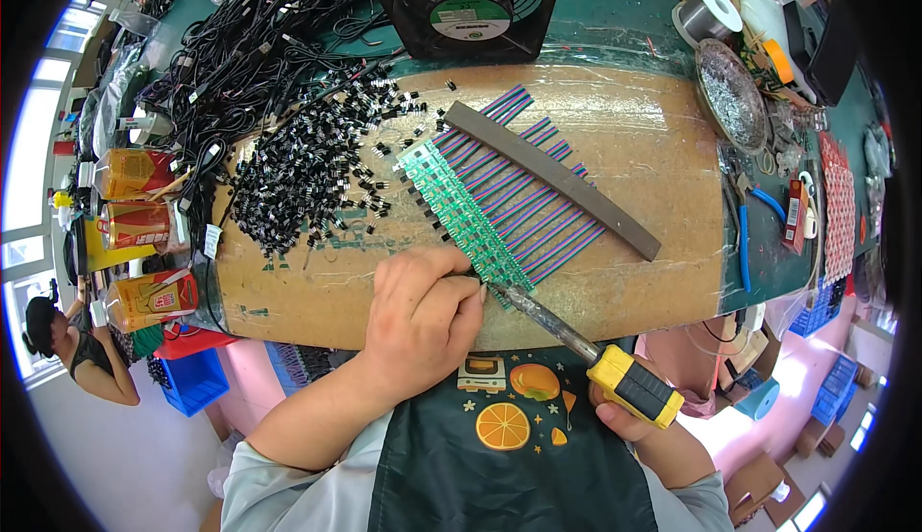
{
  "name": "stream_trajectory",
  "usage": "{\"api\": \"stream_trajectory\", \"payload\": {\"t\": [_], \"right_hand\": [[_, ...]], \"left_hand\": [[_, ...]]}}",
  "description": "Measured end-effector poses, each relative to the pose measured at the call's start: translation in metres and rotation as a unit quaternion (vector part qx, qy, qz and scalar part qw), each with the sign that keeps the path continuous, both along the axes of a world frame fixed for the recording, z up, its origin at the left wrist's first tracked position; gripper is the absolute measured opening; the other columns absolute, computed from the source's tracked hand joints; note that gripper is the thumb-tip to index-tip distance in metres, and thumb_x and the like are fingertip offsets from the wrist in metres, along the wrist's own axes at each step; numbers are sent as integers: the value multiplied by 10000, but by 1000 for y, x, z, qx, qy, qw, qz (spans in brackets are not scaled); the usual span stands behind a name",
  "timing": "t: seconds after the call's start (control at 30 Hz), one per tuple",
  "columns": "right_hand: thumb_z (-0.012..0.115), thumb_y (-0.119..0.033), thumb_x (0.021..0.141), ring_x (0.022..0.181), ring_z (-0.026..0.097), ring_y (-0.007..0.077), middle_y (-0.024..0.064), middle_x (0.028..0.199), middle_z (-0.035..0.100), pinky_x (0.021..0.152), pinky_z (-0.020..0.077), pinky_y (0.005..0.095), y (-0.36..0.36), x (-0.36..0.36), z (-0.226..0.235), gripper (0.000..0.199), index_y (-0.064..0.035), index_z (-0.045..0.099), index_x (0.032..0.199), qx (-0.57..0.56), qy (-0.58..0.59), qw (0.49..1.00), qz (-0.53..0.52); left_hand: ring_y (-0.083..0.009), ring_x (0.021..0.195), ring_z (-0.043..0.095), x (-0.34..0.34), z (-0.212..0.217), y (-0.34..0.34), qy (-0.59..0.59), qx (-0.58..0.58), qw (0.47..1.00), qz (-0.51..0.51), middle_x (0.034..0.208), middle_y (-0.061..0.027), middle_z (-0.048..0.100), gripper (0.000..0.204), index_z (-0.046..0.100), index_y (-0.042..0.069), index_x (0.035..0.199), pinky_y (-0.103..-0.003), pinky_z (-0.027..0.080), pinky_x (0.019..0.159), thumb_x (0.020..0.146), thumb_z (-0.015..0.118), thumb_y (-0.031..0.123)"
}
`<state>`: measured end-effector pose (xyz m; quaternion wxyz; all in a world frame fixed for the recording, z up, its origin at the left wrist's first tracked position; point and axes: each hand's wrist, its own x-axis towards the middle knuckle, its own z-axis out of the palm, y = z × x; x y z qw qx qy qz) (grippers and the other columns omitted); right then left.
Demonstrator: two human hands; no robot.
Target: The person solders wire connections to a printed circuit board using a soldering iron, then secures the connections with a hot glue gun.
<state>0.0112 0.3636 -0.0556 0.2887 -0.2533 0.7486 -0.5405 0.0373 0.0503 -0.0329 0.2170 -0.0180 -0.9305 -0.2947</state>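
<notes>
A crowded green-topped bench [615,23] carries a brown cardboard sheet [634,177] as the work surface, with a black square fan [468,4] at the far edge, a tangle of black cables [240,33] to the far left and a heap of small black components [298,172] spilling onto the cardboard. In the middle lies a row of small green circuit boards [461,210] with striped purple and green wires [538,201] fanning away under a long grey bar [552,179]. The right hand [629,422] is wrapped around the yellow and black grip of a soldering iron [576,340], whose tip meets the near end of the board row. The left hand [423,321] is curled, fingertips pinched right beside that tip; whether it holds anything I cannot tell. The likeliest trouble is a burnt fingertip, since hot metal and fingers nearly touch; a slip could also bridge neighbouring pads or scorch a wire.
</notes>
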Motion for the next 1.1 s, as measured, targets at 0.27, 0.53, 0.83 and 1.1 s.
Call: {"api": "stream_trajectory", "payload": {"t": [0.27,0.53,0.83,1.1], "right_hand": [[726,-329,833,656,648,325,102,790,657,584,512,382,0,-1,-2,263,-80,678,903,-33,21,999,4],[743,-193,881,576,547,164,55,679,563,526,435,287,-6,-5,12,212,-45,597,841,-198,-164,953,-158],[728,-213,836,629,608,276,93,753,616,570,482,362,-9,-18,13,217,-32,631,904,-79,100,991,45],[728,-169,826,603,577,241,58,691,578,555,444,353,-9,-10,5,188,-58,584,774,-91,96,991,23]], "left_hand": [[-288,923,619,2,-4,-1,-3,5,1000,-3,1033,-84,640,213,670,54,894,-386,446,802,706,763,16],[-274,890,634,-1,1,1,-1,-2,1000,3,996,-95,652,204,679,49,845,-372,474,759,687,783,-29],[-275,889,635,0,0,2,11,2,1000,7,1007,-99,656,211,684,45,847,-373,479,760,677,785,-28],[-273,893,636,0,-1,0,9,7,1000,8,1009,-97,656,215,684,46,852,-373,476,764,675,779,-29]]}}
